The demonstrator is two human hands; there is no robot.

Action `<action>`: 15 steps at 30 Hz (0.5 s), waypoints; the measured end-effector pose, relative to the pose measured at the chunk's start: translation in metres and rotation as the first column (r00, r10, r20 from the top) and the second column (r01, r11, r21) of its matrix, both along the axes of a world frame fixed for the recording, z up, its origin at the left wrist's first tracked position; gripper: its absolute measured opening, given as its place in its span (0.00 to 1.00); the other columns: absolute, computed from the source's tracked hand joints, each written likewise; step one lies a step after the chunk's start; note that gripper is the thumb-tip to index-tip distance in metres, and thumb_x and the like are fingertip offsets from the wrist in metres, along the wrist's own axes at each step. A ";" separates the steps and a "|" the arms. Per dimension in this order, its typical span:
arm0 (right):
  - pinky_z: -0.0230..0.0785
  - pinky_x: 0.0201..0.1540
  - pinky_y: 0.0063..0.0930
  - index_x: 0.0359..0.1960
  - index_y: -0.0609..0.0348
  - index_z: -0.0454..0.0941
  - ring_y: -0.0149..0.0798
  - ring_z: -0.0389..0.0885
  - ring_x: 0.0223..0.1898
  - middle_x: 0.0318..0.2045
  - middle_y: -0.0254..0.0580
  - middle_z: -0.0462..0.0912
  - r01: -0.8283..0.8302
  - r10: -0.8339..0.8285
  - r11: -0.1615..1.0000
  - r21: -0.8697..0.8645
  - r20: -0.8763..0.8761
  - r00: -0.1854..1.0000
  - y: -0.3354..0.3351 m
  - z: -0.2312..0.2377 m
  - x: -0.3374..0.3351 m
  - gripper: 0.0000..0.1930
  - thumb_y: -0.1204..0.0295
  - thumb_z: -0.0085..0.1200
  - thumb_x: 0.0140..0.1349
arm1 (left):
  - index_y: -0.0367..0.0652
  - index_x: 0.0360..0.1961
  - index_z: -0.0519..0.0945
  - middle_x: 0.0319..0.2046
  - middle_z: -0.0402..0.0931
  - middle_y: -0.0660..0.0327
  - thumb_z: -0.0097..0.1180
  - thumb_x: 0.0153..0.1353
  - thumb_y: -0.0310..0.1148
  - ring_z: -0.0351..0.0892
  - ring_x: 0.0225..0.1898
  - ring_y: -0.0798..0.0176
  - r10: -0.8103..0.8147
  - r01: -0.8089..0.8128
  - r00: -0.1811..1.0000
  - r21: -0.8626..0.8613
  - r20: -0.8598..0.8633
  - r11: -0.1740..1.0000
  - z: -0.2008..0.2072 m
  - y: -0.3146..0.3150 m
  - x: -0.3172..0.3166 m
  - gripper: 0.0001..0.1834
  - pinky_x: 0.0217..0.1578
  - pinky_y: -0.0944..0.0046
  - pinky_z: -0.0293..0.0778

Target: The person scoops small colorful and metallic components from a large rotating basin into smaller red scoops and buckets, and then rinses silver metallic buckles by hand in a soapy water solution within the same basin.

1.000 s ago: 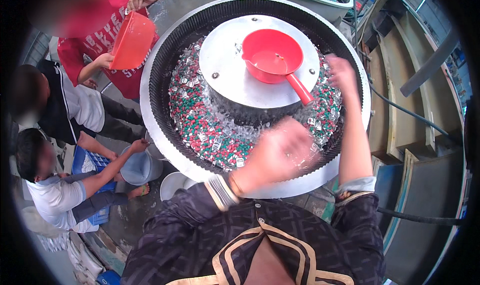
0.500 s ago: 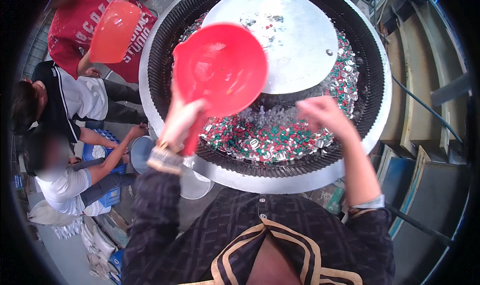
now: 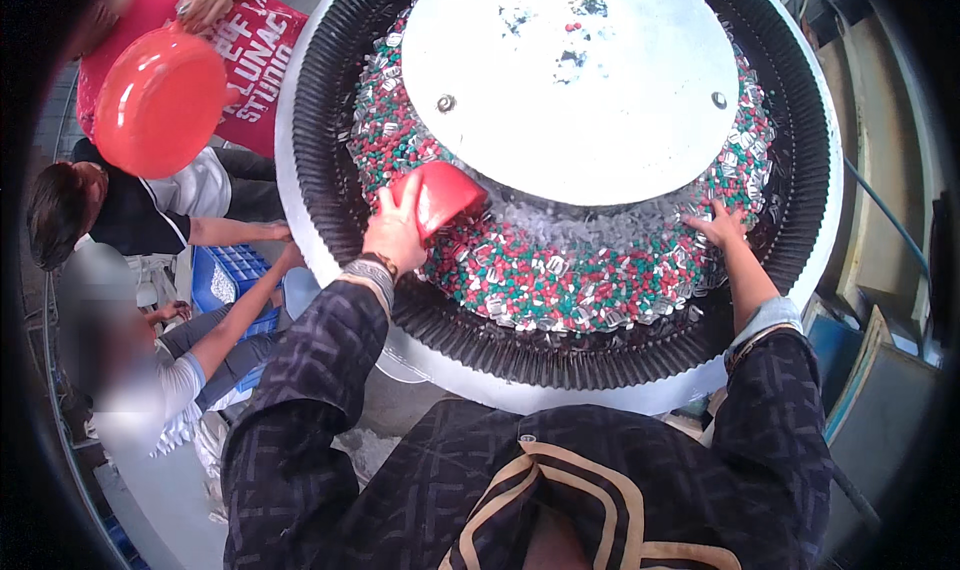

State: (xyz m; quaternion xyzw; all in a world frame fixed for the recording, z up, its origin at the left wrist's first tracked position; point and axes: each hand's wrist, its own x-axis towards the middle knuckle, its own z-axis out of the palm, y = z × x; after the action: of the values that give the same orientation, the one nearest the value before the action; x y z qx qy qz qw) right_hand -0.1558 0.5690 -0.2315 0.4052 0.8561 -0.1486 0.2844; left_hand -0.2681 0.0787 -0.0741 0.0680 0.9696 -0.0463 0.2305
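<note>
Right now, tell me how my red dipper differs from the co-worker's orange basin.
The red dipper is deeper in colour than the orange basin. The red dipper tilts at the coloured pieces inside the round tub; the orange basin is outside it. The red dipper shows smaller than the orange basin. Both are glossy and hand-held.

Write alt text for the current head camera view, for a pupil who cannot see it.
A person's left hand holds a tilted red scoop at a ring of small red, green and white pieces; the spread right hand touches them. The pieces lie in a black-ribbed tub around a pale disc.
</note>
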 end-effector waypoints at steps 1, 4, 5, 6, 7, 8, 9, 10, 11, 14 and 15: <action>0.53 0.63 0.48 0.65 0.35 0.57 0.64 0.51 0.65 0.66 0.60 0.44 0.031 -0.032 0.999 -0.025 -0.023 0.999 -0.001 -0.002 -0.001 0.54 0.32 0.61 0.32 | 0.63 0.67 0.42 0.59 0.52 0.41 0.71 0.33 0.35 0.65 0.54 0.34 0.051 -0.052 0.997 0.012 0.052 0.999 0.003 0.004 -0.011 0.62 0.53 0.34 0.62; 0.55 0.61 0.49 0.65 0.45 0.55 0.58 0.60 0.62 0.64 0.58 0.52 0.135 -0.159 0.956 -0.261 -0.071 0.985 0.003 -0.040 0.009 0.53 0.39 0.63 0.35 | 0.64 0.67 0.43 0.60 0.47 0.39 0.70 0.30 0.38 0.55 0.60 0.33 -0.092 0.070 0.991 0.206 0.100 0.976 -0.018 -0.004 -0.035 0.62 0.60 0.36 0.52; 0.56 0.61 0.49 0.66 0.47 0.54 0.56 0.61 0.61 0.64 0.58 0.54 0.173 -0.201 0.930 -0.325 -0.055 0.978 -0.006 -0.045 0.011 0.54 0.40 0.63 0.36 | 0.64 0.67 0.42 0.60 0.47 0.37 0.68 0.30 0.36 0.54 0.59 0.31 -0.145 0.110 0.987 0.364 0.071 0.925 -0.034 -0.012 -0.033 0.62 0.61 0.39 0.53; 0.56 0.61 0.49 0.66 0.49 0.51 0.55 0.60 0.62 0.64 0.58 0.55 0.279 -0.342 0.841 -0.463 -0.056 0.938 -0.027 -0.033 0.013 0.55 0.42 0.64 0.37 | 0.62 0.67 0.42 0.57 0.48 0.33 0.65 0.30 0.34 0.55 0.58 0.29 -0.148 0.109 0.982 0.288 0.119 0.951 -0.027 0.000 -0.023 0.61 0.60 0.44 0.58; 0.55 0.60 0.50 0.67 0.52 0.48 0.54 0.60 0.62 0.63 0.58 0.56 0.361 -0.471 0.722 -0.591 -0.037 0.881 -0.057 -0.006 0.015 0.55 0.44 0.64 0.38 | 0.60 0.67 0.42 0.55 0.51 0.34 0.64 0.30 0.32 0.59 0.54 0.28 -0.189 0.158 0.977 0.256 0.102 0.954 -0.026 0.003 -0.014 0.61 0.55 0.41 0.63; 0.55 0.60 0.50 0.68 0.54 0.46 0.52 0.59 0.62 0.63 0.57 0.57 0.429 -0.598 0.575 -0.697 0.000 0.801 -0.074 0.011 0.020 0.56 0.46 0.65 0.39 | 0.58 0.67 0.42 0.53 0.53 0.34 0.63 0.31 0.33 0.61 0.52 0.27 -0.174 0.133 0.978 0.297 0.114 0.946 -0.025 0.004 -0.011 0.60 0.54 0.42 0.65; 0.54 0.60 0.53 0.68 0.58 0.39 0.52 0.58 0.63 0.64 0.56 0.56 0.447 -0.607 0.573 -0.687 0.011 0.795 -0.077 -0.006 0.023 0.59 0.50 0.66 0.41 | 0.57 0.67 0.42 0.50 0.55 0.35 0.63 0.31 0.33 0.63 0.49 0.27 -0.163 0.114 0.979 0.336 0.121 0.935 -0.024 0.007 -0.011 0.60 0.52 0.42 0.66; 0.53 0.59 0.56 0.69 0.56 0.35 0.52 0.57 0.63 0.64 0.55 0.55 0.491 -0.671 0.467 -0.735 0.067 0.739 -0.086 -0.023 0.034 0.60 0.50 0.66 0.41 | 0.56 0.67 0.42 0.49 0.56 0.35 0.62 0.31 0.33 0.65 0.47 0.28 -0.152 0.113 0.984 0.331 0.094 0.937 -0.031 0.011 -0.002 0.60 0.51 0.42 0.67; 0.58 0.55 0.58 0.68 0.50 0.37 0.52 0.60 0.62 0.65 0.53 0.53 0.503 -0.665 0.473 -0.723 0.083 0.743 -0.119 0.009 0.025 0.56 0.47 0.63 0.43 | 0.55 0.67 0.42 0.47 0.57 0.35 0.62 0.32 0.34 0.66 0.45 0.28 -0.120 0.093 0.991 0.317 0.066 0.944 -0.039 0.008 0.011 0.59 0.50 0.42 0.68; 0.56 0.57 0.59 0.69 0.47 0.36 0.52 0.57 0.63 0.67 0.50 0.49 0.564 -0.780 0.323 -0.760 0.123 0.613 -0.167 -0.029 0.034 0.55 0.51 0.63 0.47 | 0.49 0.67 0.40 0.47 0.57 0.34 0.63 0.33 0.34 0.65 0.48 0.29 -0.052 -0.016 0.984 0.379 0.168 0.925 -0.031 0.027 0.035 0.60 0.53 0.44 0.66; 0.55 0.57 0.61 0.69 0.46 0.35 0.53 0.55 0.64 0.68 0.49 0.48 0.476 -0.779 0.357 -0.804 0.025 0.626 -0.180 -0.060 0.042 0.55 0.51 0.62 0.47 | 0.49 0.67 0.40 0.47 0.56 0.34 0.63 0.33 0.33 0.63 0.50 0.29 0.009 -0.109 0.975 0.442 0.221 0.890 -0.032 0.037 0.042 0.60 0.55 0.44 0.64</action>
State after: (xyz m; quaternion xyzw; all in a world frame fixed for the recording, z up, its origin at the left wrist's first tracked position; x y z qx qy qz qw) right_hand -0.1140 0.3891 -0.2918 0.5157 0.5202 -0.6569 0.1790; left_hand -0.2257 0.1155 -0.1059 0.0946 0.9251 0.1948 0.3121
